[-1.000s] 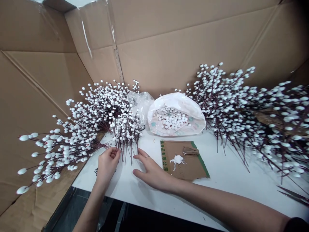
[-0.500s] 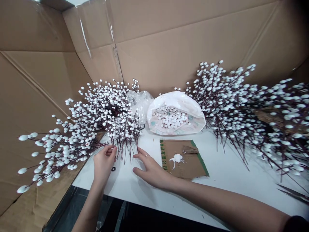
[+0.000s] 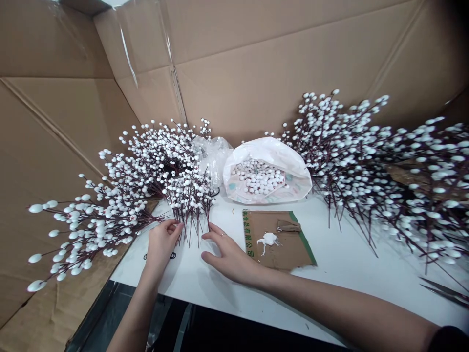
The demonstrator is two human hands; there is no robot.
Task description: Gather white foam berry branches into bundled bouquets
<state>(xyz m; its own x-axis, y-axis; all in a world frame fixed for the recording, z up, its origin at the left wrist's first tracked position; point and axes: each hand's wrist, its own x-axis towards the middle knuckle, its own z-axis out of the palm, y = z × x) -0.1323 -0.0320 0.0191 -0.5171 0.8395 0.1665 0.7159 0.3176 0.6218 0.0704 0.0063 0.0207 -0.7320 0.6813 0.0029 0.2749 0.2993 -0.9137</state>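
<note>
A small bunch of white berry stems (image 3: 188, 193) lies on the white table with its dark red stem ends toward me. My left hand (image 3: 161, 242) is at the left side of these ends, thumb and forefinger pinched on berry stems; the exact grip is partly hidden. At the right side of the same ends, my right hand (image 3: 229, 256) is open, fingers stretched out and thumb apart. Its fingertips are at the outermost stem, and whether they touch it I cannot tell. Small black rings (image 3: 173, 255) lie by my left wrist, partly covered.
Larger piles of berry branches flank the table, one left (image 3: 120, 195) and one right (image 3: 351, 146). Between them a white plastic bag (image 3: 269, 149) holds loose white berries. A cardboard piece (image 3: 282, 259) bears a white blob (image 3: 269, 238). Pointed dark blades (image 3: 443, 291) lie far right; cardboard walls (image 3: 293, 68) stand behind.
My left hand has shifted slightly right, toward the middle of the stem ends, and more of the black rings shows beside it. My right hand has stayed nearly still.
</note>
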